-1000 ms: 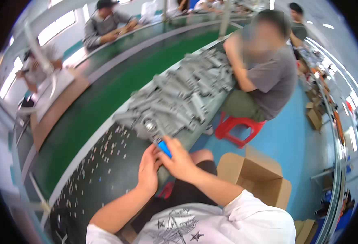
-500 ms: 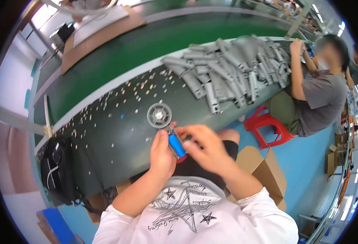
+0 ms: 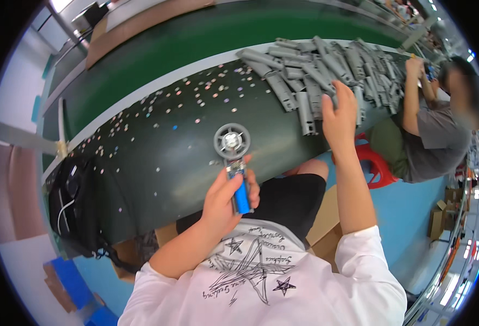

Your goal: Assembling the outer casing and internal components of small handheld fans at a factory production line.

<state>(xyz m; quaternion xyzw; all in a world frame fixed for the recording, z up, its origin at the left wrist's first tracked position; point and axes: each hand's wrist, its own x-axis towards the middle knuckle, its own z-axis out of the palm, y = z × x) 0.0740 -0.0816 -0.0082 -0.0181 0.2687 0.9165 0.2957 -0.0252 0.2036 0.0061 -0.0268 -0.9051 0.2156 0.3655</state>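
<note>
My left hand (image 3: 223,198) is closed around a small handheld fan (image 3: 232,140) with its handle uncovered. Inside that handle sit a blue cylindrical battery (image 3: 242,196) and a small circuit board (image 3: 235,167). The fan's round grey head points away from me, above the dark work surface. My right hand (image 3: 341,117) is stretched out to the near edge of a pile of grey plastic handle shells (image 3: 310,76), thumb and fingers apart. Nothing shows in its grasp; whether the fingertips touch a shell I cannot tell.
Tiny pale pieces (image 3: 196,89) are scattered over the dark work surface (image 3: 179,157). A black bag (image 3: 73,212) stands at the left end. To the right sits a co-worker (image 3: 440,119) by a red stool (image 3: 378,165). An open cardboard box (image 3: 326,233) is beside my legs.
My right hand has left the fan and moved right and forward to the grey shells. The left hand still holds the fan, now more upright. The view has shifted slightly.
</note>
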